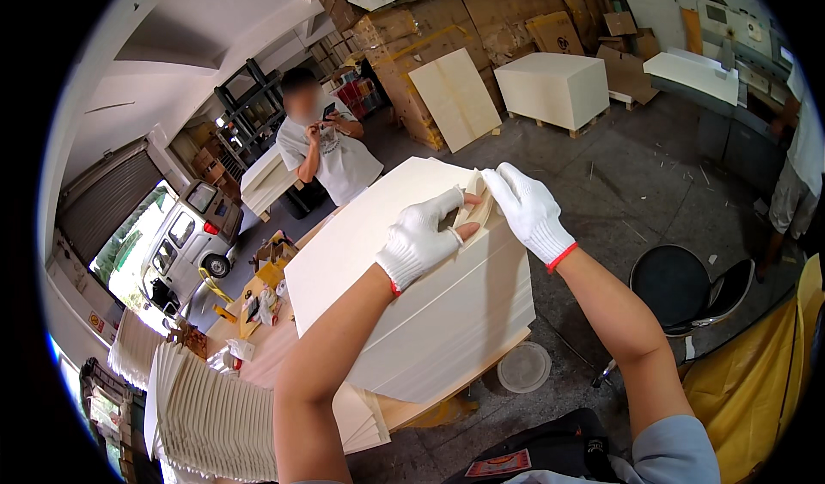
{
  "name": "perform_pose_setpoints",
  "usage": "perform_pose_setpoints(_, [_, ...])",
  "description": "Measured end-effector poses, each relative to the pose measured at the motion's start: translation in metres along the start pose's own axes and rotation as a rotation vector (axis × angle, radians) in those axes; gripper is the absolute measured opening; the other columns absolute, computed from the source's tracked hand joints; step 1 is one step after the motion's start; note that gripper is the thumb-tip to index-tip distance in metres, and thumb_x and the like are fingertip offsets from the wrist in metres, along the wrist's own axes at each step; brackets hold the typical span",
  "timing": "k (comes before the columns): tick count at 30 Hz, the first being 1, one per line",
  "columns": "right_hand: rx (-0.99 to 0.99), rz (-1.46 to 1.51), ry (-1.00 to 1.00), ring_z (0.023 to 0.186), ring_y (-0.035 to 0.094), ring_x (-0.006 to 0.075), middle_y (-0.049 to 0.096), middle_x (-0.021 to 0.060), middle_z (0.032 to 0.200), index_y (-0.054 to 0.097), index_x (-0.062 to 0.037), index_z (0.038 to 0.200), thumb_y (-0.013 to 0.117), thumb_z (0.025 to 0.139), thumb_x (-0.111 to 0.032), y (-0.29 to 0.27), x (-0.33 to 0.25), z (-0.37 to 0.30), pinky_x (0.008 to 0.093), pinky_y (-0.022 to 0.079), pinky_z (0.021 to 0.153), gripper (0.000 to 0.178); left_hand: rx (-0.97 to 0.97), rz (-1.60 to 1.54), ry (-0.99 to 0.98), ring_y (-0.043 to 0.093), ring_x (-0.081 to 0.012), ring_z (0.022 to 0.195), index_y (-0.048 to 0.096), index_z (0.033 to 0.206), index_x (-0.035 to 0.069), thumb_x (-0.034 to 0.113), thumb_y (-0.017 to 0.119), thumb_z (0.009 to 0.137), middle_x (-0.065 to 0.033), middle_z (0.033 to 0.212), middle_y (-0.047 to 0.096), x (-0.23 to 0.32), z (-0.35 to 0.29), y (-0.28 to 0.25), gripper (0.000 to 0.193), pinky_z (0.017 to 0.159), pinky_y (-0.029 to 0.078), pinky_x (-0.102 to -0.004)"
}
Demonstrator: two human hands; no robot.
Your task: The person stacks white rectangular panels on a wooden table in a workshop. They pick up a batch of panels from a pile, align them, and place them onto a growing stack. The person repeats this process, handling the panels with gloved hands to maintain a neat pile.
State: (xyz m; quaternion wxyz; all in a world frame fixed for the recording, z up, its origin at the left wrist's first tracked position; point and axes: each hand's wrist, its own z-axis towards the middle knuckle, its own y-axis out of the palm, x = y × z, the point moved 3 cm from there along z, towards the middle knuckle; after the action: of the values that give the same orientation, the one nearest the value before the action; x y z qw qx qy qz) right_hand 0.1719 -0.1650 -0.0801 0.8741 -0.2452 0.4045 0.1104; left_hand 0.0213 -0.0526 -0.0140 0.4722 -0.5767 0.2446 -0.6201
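A tall stack of large off-white sheets [369,252] stands on a wooden table in front of me. Both my hands wear white knit gloves with red cuffs, and bare fingertips show on the left one. My left hand [421,239] lies over the stack's near right part, its thumb and finger gripping a bunch of sheet edges [483,205] that curls up at the corner. Against the outer side of those raised edges rests my right hand [526,209], fingers stretched out and close together. How many sheets are lifted I cannot tell.
Piles of curved white sheets [210,411] sit at lower left. Small tools and bags cover the table [266,333] beyond. A black chair [679,282] and a round lidded tub [524,367] stand right. A person [331,149] holds a phone across the stack; another stands far right.
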Motion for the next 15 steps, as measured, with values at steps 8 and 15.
perform_pose_setpoints(8, [-0.022, 0.022, 0.041, 0.086, 0.064, 0.0427, 0.066, 0.0199, 0.089, 0.063, -0.0072, 0.102, 0.044, 0.109, -0.053, -0.003, -0.002, -0.001, 0.0482, 0.047, 0.074, 0.049, 0.045, -0.034, 0.056, 0.065, -0.0151, 0.079, 0.067, 0.134, 0.011, 0.018, 0.066, 0.098, -0.0081, 0.094, 0.070, -0.005, 0.001, 0.002, 0.037, 0.079, 0.054, -0.0327])
perform_pose_setpoints(15, [0.022, 0.051, -0.024, 0.084, 0.064, 0.0418, 0.066, 0.0191, 0.087, 0.063, -0.0075, 0.101, 0.046, 0.109, -0.049, 0.000, -0.003, -0.003, 0.0483, 0.047, 0.073, 0.046, 0.014, 0.039, 0.111, 0.067, -0.0179, 0.082, 0.066, 0.133, 0.011, 0.019, 0.066, 0.100, -0.0100, 0.100, 0.072, -0.006, 0.001, -0.002, 0.034, 0.081, 0.055, -0.0341])
